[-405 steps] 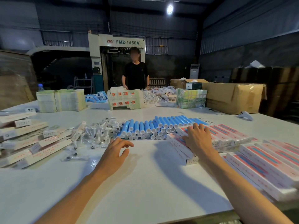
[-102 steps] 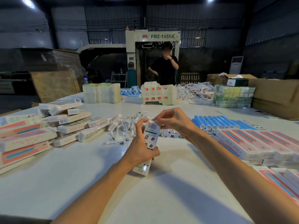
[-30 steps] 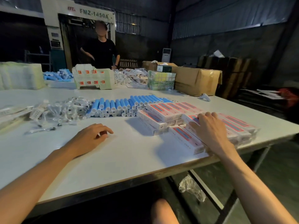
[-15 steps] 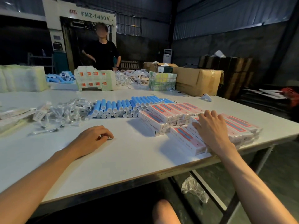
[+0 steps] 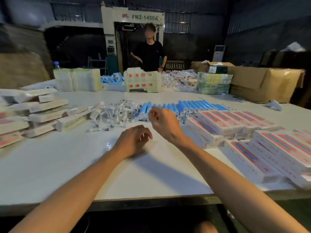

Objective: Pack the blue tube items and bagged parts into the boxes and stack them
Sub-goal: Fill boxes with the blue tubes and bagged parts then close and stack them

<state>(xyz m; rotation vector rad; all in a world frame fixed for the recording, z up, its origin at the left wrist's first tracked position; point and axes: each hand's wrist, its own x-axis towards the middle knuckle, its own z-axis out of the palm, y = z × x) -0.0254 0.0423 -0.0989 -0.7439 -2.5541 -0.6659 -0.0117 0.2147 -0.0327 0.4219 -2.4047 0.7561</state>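
**Both hands empty at packing table**

Left hand rests on the table, fingers loosely curled, holding nothing. Right hand is raised just in front of the tubes, fingers loosely bent, with nothing seen in it. The tubes lie in a row mid-table. Bagged parts are heaped against the row's left end. Pink-printed boxes are stacked to the right; white boxes lie piled to the left. A second person stands at the far side.

White flat table: blue plastic tubes at twelve o'clock, clear bagged parts at eleven, pink-striped cardboard boxes at three, pale cartons at nine.
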